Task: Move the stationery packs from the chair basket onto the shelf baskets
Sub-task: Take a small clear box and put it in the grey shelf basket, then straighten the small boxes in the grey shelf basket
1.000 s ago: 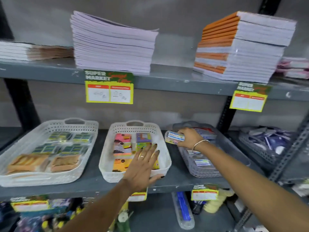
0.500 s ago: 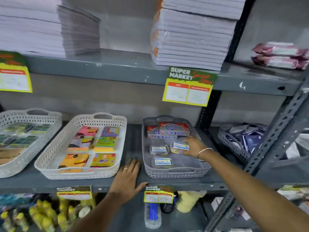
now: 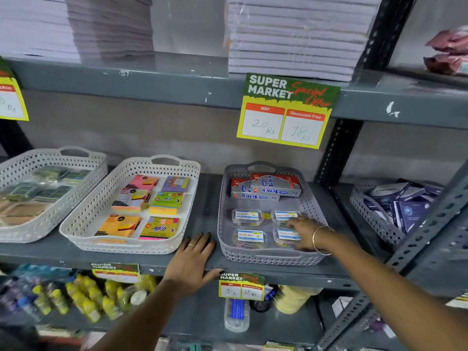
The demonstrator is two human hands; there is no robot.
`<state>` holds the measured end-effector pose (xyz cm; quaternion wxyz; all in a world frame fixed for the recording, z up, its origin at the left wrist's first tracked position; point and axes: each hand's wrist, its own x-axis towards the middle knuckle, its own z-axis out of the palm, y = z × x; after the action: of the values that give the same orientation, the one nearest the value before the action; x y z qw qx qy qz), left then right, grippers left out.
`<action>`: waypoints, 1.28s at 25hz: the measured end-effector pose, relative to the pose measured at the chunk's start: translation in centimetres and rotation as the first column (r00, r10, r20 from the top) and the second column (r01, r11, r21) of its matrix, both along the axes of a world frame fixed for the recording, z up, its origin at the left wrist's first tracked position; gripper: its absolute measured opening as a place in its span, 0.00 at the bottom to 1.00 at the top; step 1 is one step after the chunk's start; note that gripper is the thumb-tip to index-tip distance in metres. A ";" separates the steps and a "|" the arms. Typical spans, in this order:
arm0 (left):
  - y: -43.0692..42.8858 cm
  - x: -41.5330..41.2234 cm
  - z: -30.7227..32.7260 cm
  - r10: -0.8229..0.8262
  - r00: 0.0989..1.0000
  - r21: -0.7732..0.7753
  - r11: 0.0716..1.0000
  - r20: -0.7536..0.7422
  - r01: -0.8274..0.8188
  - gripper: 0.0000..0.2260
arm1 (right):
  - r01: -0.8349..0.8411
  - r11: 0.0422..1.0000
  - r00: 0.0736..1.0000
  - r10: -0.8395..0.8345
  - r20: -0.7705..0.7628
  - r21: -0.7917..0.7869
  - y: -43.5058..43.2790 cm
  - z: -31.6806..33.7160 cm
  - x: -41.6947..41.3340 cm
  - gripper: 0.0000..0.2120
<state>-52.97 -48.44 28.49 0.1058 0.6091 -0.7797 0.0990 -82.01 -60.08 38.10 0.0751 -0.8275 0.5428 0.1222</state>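
Note:
A grey shelf basket (image 3: 272,259) holds red-and-silver staple boxes (image 3: 266,190) at its back and several small clear packs with blue-white labels (image 3: 247,217) in front. My right hand (image 3: 307,235) reaches into it from the right. Its fingers and thumb close around the front-right clear pack (image 3: 287,234), which rests on the basket floor, and its fingertips touch the pack behind. My left hand (image 3: 193,259) lies flat and open on the shelf (image 3: 152,264), between the grey basket and a white basket (image 3: 83,224) of coloured sticky-note pads. The chair basket is out of view.
A second white basket (image 3: 50,209) with green and brown packs stands at the far left. A grey basket of dark blue packs (image 3: 402,209) sits past the upright post (image 3: 339,148). Notebook stacks (image 3: 291,34) fill the shelf above. Price tags hang from the shelf edges.
The view has swung to the right and closer. My right hand brought the clear pack down into the grey basket's front right. My left hand slid from the white basket to the shelf edge.

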 end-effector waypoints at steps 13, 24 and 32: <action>1.5 -1.2 3.0 -0.096 0.900 -0.140 0.989 -0.426 0.039 0.30 | -0.039 0.999 0.999 0.039 -0.001 0.018 0.2 -0.2 0.1 0.26; -7.0 -8.4 10.2 -0.081 0.996 0.437 0.895 -0.035 0.088 0.24 | -0.048 0.999 0.997 0.047 0.066 0.010 0.4 -0.3 -0.3 0.22; -7.0 -8.4 9.8 -0.099 0.993 0.431 0.895 -0.062 0.116 0.22 | -0.065 0.998 0.997 0.064 0.039 0.027 0.4 0.1 -0.6 0.24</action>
<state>-61.40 -55.43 38.27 -0.0120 0.5753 -0.8124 -0.0947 -82.61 -59.68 38.24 0.0931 -0.8456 0.5126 0.1162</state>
